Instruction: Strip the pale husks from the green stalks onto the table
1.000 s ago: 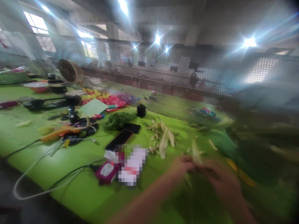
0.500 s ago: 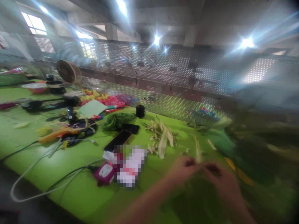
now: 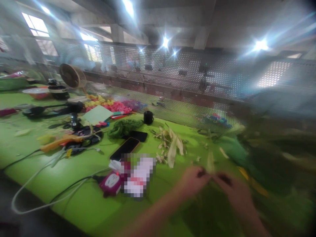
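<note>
a: what's on your remote feed? where's the strip [image 3: 210,160]?

b: from my far-off seat i see it over the table [image 3: 84,204], rising from where the left hand [image 3: 194,179] and right hand [image 3: 234,190] meet. can't tell how high it sits.

a: how's the grip?

b: narrow on both sides, pinched on its near end, fingertips together. too blurry for me to say which fingers bear on it.

a: why hands so close?

b: my guess is it's thin and floppy, so a two-handed pinch at one end steadies it and leaves the rest free.

a: which way's it pointing?

b: free end goes away from the hands, toward the mesh [image 3: 158,75]. long axis is nearly vertical in my view; flat or tipped up, i can't tell.

a: and the stuff around?

b: husks [image 3: 172,153] lie just past the left hand, probably for easy reach. the phone [image 3: 125,148] is farther left, i'd guess out of elbow range. outlet [image 3: 111,185] is near the front edge, likely because the cords come over there.
</note>
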{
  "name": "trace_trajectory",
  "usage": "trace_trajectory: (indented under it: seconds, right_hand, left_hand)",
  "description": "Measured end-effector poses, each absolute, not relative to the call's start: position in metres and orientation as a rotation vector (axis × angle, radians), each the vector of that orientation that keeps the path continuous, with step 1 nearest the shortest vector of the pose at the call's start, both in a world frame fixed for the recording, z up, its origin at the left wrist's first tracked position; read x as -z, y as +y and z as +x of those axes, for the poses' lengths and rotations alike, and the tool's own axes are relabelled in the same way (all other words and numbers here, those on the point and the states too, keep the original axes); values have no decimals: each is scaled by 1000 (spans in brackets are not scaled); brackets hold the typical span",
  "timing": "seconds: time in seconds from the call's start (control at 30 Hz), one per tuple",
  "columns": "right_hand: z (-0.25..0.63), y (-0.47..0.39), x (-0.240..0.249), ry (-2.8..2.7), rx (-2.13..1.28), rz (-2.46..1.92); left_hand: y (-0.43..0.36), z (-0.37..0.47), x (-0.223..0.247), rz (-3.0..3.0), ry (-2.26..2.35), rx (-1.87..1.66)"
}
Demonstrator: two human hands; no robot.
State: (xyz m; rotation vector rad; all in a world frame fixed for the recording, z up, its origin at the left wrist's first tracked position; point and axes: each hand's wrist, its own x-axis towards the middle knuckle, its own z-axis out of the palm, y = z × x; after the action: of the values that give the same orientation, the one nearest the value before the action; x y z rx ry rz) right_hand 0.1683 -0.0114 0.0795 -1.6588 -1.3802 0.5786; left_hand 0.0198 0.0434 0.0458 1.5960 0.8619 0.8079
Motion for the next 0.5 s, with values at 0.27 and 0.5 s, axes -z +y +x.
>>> trace_trajectory:
  seconds: [0.27, 0.5]
  right_hand:
    - [179, -8, -69, -1418, -434, -1591]
    - [185, -7, -58, -1798, -183, -1410]
  left_hand:
    - [49, 23, -39, 1185, 752, -840]
    - [48, 19, -43, 1091, 729, -850]
